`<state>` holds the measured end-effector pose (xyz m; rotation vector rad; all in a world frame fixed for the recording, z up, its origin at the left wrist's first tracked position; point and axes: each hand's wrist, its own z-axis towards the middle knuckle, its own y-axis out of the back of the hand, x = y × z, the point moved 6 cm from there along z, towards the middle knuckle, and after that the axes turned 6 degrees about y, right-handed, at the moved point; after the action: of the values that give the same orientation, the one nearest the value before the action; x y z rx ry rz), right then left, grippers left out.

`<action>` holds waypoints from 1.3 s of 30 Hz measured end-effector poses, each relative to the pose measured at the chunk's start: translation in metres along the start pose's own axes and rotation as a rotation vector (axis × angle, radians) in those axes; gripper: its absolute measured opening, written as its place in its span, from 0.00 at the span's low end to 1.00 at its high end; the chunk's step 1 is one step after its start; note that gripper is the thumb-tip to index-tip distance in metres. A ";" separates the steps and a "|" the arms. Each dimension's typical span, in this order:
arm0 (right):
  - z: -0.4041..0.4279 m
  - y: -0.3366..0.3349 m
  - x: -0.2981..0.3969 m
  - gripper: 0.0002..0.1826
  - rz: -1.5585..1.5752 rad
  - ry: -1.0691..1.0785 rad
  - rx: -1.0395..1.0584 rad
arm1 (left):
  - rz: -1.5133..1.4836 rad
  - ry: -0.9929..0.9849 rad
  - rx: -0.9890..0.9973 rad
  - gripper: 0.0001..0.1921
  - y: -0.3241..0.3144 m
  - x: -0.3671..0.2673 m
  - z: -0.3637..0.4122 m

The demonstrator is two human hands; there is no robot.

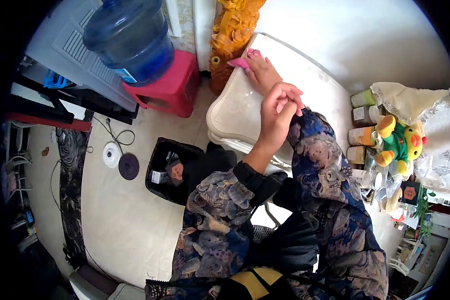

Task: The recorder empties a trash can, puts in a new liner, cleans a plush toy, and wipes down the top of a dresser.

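My right hand [263, 74] reaches to the far left corner of a white cabinet top [234, 108]. Its fingers lie over a pink cloth [240, 63], which bunches out on both sides of them on the surface. Nearer to me, my left hand [279, 112] is raised in front of the right forearm, over the cabinet top. Its fingers are loosely curled with small gaps between them, and nothing shows in it. Both arms wear dark patterned sleeves.
Beside the cabinet's far corner stands an orange carved column [230, 33]. A blue water bottle [131, 45] rests on a red plastic stool [172, 86]. Jars and a yellow plush duck [401, 142] stand right. A black bin [165, 191] and a cable [116, 138] are on the floor.
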<state>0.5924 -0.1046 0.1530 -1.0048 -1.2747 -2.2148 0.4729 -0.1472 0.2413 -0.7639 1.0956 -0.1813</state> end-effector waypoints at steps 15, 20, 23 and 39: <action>-0.008 -0.001 0.005 0.08 -0.599 0.265 -0.010 | 0.014 0.015 -0.002 0.10 0.001 -0.008 -0.004; -0.055 -0.058 0.078 0.11 -0.359 0.435 0.128 | 0.044 -0.020 0.000 0.10 0.010 -0.019 0.000; -0.066 -0.057 0.081 0.13 -0.408 0.477 0.158 | 0.035 -0.011 0.009 0.10 0.009 -0.016 0.001; -0.151 0.125 -0.044 0.23 -0.909 -0.174 -0.290 | 0.009 -0.021 -0.225 0.11 0.037 -0.031 0.008</action>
<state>0.6429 -0.2988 0.1430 -0.8049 -1.7673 -3.1104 0.4564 -0.1012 0.2422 -0.9592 1.1108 -0.0417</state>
